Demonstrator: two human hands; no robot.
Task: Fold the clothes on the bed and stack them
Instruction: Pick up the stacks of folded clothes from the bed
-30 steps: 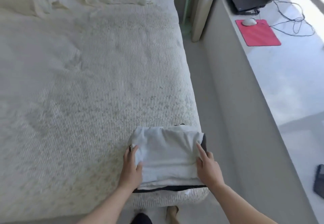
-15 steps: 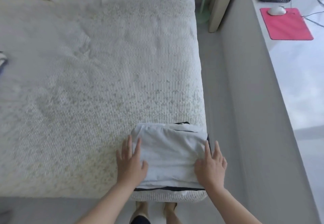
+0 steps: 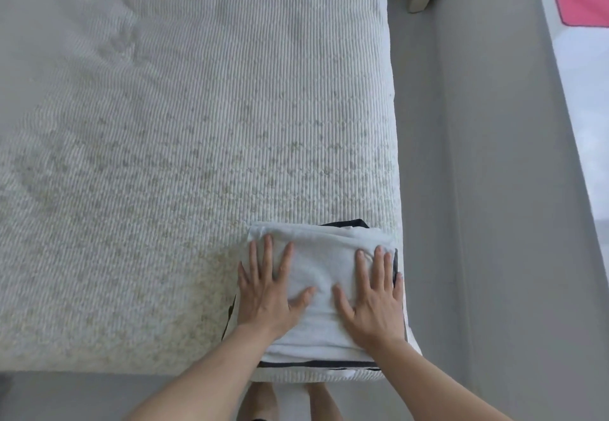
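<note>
Right now both your palms lie flat on the folded white garment (image 3: 321, 275), fingers straight and spread, grasping nothing: left hand (image 3: 267, 292) on its left half, right hand (image 3: 374, 298) on its right. It tops a stack at the bed's (image 3: 197, 124) near right corner, a dark garment (image 3: 316, 364) showing beneath, long axis running away from you. Neither hand is nearer. Beside the bed's right edge runs a grey floor strip (image 3: 425, 190); the stack sits close to that drop.
</note>
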